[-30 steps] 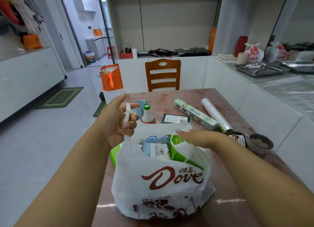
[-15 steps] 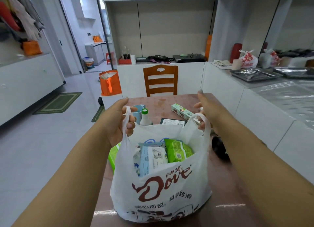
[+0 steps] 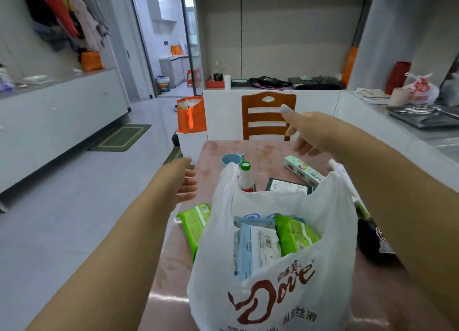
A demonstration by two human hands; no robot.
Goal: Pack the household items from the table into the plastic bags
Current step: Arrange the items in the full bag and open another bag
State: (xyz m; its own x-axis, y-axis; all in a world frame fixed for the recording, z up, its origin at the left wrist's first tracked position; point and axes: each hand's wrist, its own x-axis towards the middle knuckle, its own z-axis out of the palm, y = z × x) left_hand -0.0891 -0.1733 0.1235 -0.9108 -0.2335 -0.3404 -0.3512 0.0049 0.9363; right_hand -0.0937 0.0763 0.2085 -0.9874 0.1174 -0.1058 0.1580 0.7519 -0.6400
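Reaching forward over the table, the right hand (image 3: 306,129) sits right of centre in the upper half of the frame, fingers spread and loose, index finger pointing toward the wooden slat-back chair (image 3: 268,116); it holds nothing. My guess is that it is heading for one of the loose items beyond the bag. The left hand (image 3: 185,183) hangs at centre left, off the table's edge, fingers relaxed and half curled, also empty, just beside the bag's left handle without touching it.

Below both hands, filling the lower centre, stands the white plastic carrier bag with brown "Dove" lettering (image 3: 273,288). Its two handles stick up on their own and the mouth gapes, which suits dropping more in. Inside show a pale blue and white soft packet with a barcode (image 3: 258,248) and a bright green wipes packet (image 3: 294,234), both standing on end.

Outside the bag, to its left, lies a second green wipes packet (image 3: 195,225) near the edge of the glossy reddish-brown table (image 3: 173,268). Behind the bag, toward frame centre, stand a white bottle with a green cap (image 3: 246,178) and a pale blue plastic cup (image 3: 232,159); a dark flat card packet (image 3: 288,185) and a long green and white box (image 3: 304,170) lie to their right. A black object (image 3: 372,241) peeks under the right forearm; what it is I cannot tell. Packing looks partly done.
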